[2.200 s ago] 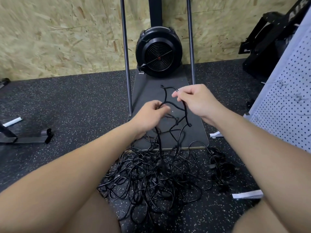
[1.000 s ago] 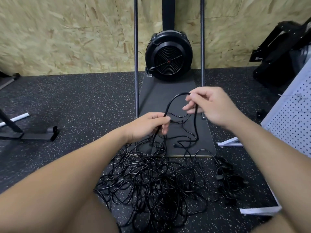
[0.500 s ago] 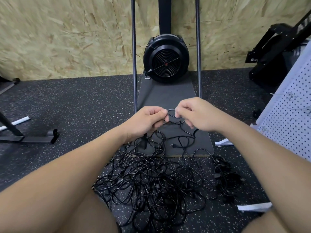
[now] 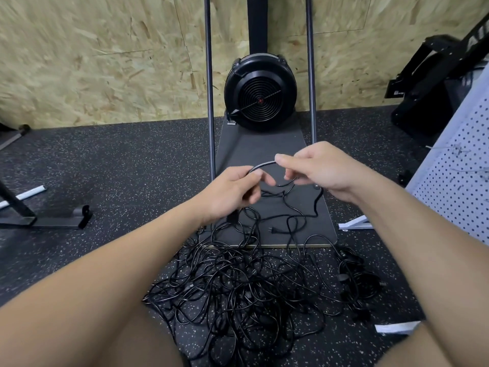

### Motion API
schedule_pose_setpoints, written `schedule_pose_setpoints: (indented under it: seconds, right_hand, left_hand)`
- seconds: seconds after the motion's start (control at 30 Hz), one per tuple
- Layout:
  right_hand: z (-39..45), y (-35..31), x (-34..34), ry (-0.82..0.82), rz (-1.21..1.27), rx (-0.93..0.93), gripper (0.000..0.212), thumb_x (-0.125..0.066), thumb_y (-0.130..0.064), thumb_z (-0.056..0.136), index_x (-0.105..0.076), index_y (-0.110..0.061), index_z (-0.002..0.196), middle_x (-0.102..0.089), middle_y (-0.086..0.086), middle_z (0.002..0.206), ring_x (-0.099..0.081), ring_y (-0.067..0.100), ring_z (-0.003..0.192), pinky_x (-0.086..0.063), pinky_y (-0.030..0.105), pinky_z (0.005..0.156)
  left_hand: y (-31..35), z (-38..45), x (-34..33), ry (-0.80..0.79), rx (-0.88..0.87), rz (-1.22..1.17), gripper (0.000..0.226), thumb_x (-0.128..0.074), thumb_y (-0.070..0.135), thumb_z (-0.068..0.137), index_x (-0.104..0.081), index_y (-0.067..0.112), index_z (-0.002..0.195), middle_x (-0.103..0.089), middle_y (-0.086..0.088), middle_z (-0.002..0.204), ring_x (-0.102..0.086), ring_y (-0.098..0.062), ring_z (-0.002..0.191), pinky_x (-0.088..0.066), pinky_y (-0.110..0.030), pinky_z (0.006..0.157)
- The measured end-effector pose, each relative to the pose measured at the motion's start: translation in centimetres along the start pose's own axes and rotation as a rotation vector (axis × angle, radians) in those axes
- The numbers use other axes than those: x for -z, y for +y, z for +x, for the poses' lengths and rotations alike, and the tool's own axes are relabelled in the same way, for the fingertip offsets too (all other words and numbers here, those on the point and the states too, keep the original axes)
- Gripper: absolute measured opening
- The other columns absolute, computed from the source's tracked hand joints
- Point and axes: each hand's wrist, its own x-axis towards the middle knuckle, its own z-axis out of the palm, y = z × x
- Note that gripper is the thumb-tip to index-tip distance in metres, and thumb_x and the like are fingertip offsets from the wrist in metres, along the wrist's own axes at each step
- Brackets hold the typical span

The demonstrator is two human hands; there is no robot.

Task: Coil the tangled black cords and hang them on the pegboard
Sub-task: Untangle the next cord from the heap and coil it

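Both your left hand (image 4: 232, 192) and right hand (image 4: 320, 168) pinch one cord (image 4: 262, 165); the pile (image 4: 251, 287) is tangled, the pegboard (image 4: 455, 176) bare.

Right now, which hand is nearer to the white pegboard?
Right. The right hand is nearer the pegboard at the right edge; the left hand is farther off, beyond the right one.

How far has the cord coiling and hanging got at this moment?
Done: nothing visible; no cord hangs on the visible part of the pegboard. In hand: the left hand and right hand pinch one cord arched between them. Left: the tangled pile on the floor.
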Motion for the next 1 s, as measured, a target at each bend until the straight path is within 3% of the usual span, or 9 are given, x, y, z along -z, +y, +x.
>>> schedule_pose_setpoints:
  seconds: [0.13, 0.23, 0.4, 0.5, 0.6, 0.73, 0.83, 0.9, 1.0]
  right_hand:
    - [-0.3, 0.3, -0.6, -0.115, 0.152, -0.065, 0.054, -0.077, -0.048, 0.100, -0.075, 0.005, 0.088, -0.070, 0.015, 0.084, -0.079, 0.026, 0.096, -0.067, 0.045, 0.094]
    - [-0.3, -0.5, -0.7, -0.150, 0.414, -0.011, 0.041, -0.070, -0.032, 0.108, -0.069, 0.001, 0.082, -0.068, 0.016, 0.091, -0.078, 0.031, 0.110, -0.065, 0.045, 0.099]
    - [0.2, -1.9, -1.5, -0.051, 0.883, 0.015, 0.026, -0.060, -0.015, 0.113, -0.062, 0.003, 0.094, -0.072, 0.027, 0.119, -0.072, 0.044, 0.127, -0.060, 0.053, 0.109]
    - [-0.4, -2.7, -3.2, -0.062, 1.002, -0.054, 0.035, -0.059, -0.023, 0.114, -0.059, -0.005, 0.084, -0.074, 0.024, 0.106, -0.077, 0.043, 0.116, -0.061, 0.054, 0.106]
    - [-0.7, -3.2, -3.6, 0.011, 1.000, -0.077, 0.041, -0.061, -0.028, 0.113, -0.056, -0.007, 0.079, -0.067, 0.020, 0.090, -0.080, 0.042, 0.101, -0.066, 0.055, 0.093]
    - [-1.2, -3.5, -3.1, 0.122, 0.820, -0.064, 0.042, -0.058, -0.028, 0.115, -0.053, -0.007, 0.079, -0.069, 0.028, 0.095, -0.082, 0.042, 0.090, -0.069, 0.049, 0.076]
    - [-1.3, -3.7, -2.6, 0.128, 0.790, -0.037, 0.044, -0.056, -0.029, 0.116, -0.053, -0.006, 0.078, -0.070, 0.029, 0.098, -0.082, 0.041, 0.088, -0.069, 0.047, 0.073]
    - [-1.1, -3.7, -2.4, 0.092, 0.808, -0.011, 0.043, -0.056, -0.029, 0.116, -0.055, -0.004, 0.082, -0.069, 0.029, 0.099, -0.082, 0.043, 0.092, -0.069, 0.049, 0.076]
    - [-0.8, -3.1, -2.2, 0.047, 0.743, 0.055, 0.038, -0.054, -0.030, 0.117, -0.058, 0.000, 0.092, -0.071, 0.028, 0.102, -0.080, 0.046, 0.102, -0.068, 0.052, 0.087]
  left_hand:
    - [0.0, 0.4, 0.2, 0.095, -0.005, 0.044, 0.040, -0.042, 0.029, 0.120, -0.074, 0.005, 0.116, -0.052, -0.010, 0.068, -0.038, -0.021, 0.062, -0.034, -0.027, 0.055]
    - [0.1, 0.6, 0.2, 0.127, 0.002, 0.049, 0.042, -0.042, 0.031, 0.120, -0.074, 0.005, 0.115, -0.055, -0.010, 0.070, -0.041, -0.016, 0.060, -0.035, -0.022, 0.054]
    - [1.0, 0.4, -2.0, 0.040, 0.046, 0.240, 0.039, -0.046, 0.042, 0.118, -0.074, 0.016, 0.120, -0.058, 0.016, 0.076, -0.048, 0.003, 0.063, -0.041, -0.020, 0.064]
    - [1.3, 0.1, -4.0, -0.061, -0.019, 0.313, 0.033, -0.050, 0.034, 0.118, -0.069, 0.010, 0.107, -0.057, 0.018, 0.074, -0.050, 0.006, 0.067, -0.041, -0.024, 0.073]
    - [1.6, 0.1, -4.2, -0.162, -0.050, 0.292, 0.042, -0.047, 0.031, 0.119, -0.080, 0.011, 0.103, -0.072, 0.009, 0.086, -0.061, 0.000, 0.079, -0.045, -0.019, 0.081]
    - [1.8, -0.2, -4.3, -0.208, -0.068, 0.288, 0.051, -0.043, 0.038, 0.120, -0.079, 0.010, 0.098, -0.060, 0.008, 0.072, -0.051, -0.015, 0.068, -0.044, -0.036, 0.068]
    - [1.8, -0.4, -4.6, -0.239, -0.060, 0.146, 0.052, -0.038, 0.032, 0.122, -0.071, -0.003, 0.106, -0.051, 0.002, 0.064, -0.066, -0.017, 0.078, -0.049, -0.047, 0.081]
    - [1.6, -0.4, -4.7, -0.254, -0.023, -0.003, 0.049, -0.035, 0.030, 0.122, -0.062, -0.010, 0.114, -0.050, -0.011, 0.063, -0.081, -0.029, 0.098, -0.053, -0.052, 0.095]
    - [1.2, -0.4, -4.9, -0.245, 0.031, -0.159, 0.038, -0.038, 0.029, 0.122, -0.057, -0.005, 0.125, -0.061, -0.014, 0.072, -0.068, -0.028, 0.058, -0.057, -0.038, 0.064]
